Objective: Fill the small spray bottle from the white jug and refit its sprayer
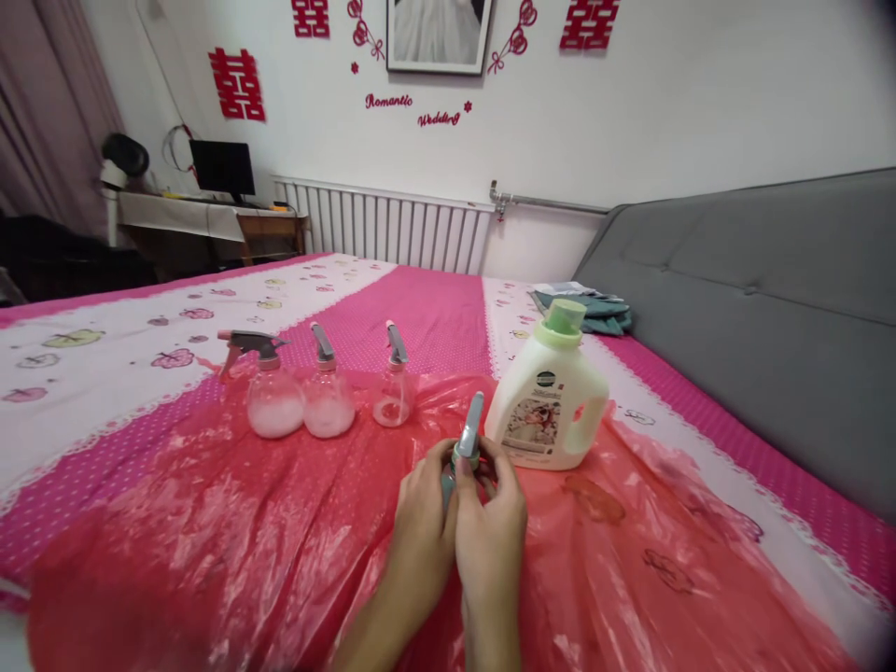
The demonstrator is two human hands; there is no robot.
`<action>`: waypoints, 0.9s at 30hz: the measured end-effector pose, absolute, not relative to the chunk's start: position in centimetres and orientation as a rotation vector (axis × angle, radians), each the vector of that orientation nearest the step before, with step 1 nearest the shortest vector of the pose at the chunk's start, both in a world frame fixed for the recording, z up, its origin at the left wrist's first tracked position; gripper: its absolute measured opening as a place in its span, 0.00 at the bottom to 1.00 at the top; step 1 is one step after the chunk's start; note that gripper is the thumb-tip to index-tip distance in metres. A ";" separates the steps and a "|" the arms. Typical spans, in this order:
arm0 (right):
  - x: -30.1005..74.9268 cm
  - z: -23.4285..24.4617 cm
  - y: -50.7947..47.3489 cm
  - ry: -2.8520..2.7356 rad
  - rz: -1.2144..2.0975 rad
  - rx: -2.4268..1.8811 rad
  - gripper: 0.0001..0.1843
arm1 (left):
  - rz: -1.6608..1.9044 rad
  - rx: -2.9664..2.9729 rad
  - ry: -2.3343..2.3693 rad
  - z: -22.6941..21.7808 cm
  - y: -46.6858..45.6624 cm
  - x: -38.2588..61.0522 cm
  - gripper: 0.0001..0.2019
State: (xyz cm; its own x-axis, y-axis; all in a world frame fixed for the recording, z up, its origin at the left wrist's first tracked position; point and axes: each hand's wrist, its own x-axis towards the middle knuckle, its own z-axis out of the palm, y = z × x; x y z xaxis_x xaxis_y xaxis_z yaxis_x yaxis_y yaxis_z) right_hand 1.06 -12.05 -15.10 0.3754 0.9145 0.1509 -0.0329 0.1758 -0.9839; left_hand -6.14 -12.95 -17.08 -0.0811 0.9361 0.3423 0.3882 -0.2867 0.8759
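Both my hands meet over a red plastic sheet (pixel 231 532) spread on the bed. My left hand (pixel 420 523) is wrapped round the body of a small spray bottle, which is mostly hidden. My right hand (pixel 494 527) is closed round its neck, just below the grey trigger spray head (pixel 470 431) that sticks up between my fingers. Right behind my hands stands a white detergent jug (pixel 550 397) with a green cap. Three small clear spray bottles stand in a row to the left: one (pixel 273 397), a second (pixel 328 397) and a third (pixel 393 392).
The bed has a pink and white floral cover (pixel 105 364). A grey padded headboard (pixel 756 308) runs along the right. Folded teal cloth (pixel 595 313) lies near it. A white radiator (pixel 392 224) and a desk with a monitor (pixel 222 168) stand by the far wall.
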 end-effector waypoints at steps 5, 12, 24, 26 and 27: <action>1.2 -15.4 -11.6 -0.968 0.853 -1.210 0.25 | 1.385 1.668 1.423 -17.4 -12.7 -6.1 0.17; 1.8 -15.3 -11.7 -0.871 0.969 -1.148 0.27 | 1.338 1.673 1.479 -16.9 -13.1 -5.7 0.17; 2.6 -15.3 -11.7 -0.796 1.052 -1.042 0.25 | 1.297 1.718 1.459 -16.8 -13.4 -5.5 0.16; 2.9 -15.1 -11.9 -0.820 1.038 -1.031 0.24 | 1.287 1.729 1.454 -16.8 -13.5 -5.5 0.17; 3.1 -15.0 -12.0 -0.827 1.026 -1.025 0.23 | 1.281 1.731 1.453 -16.9 -13.5 -5.6 0.17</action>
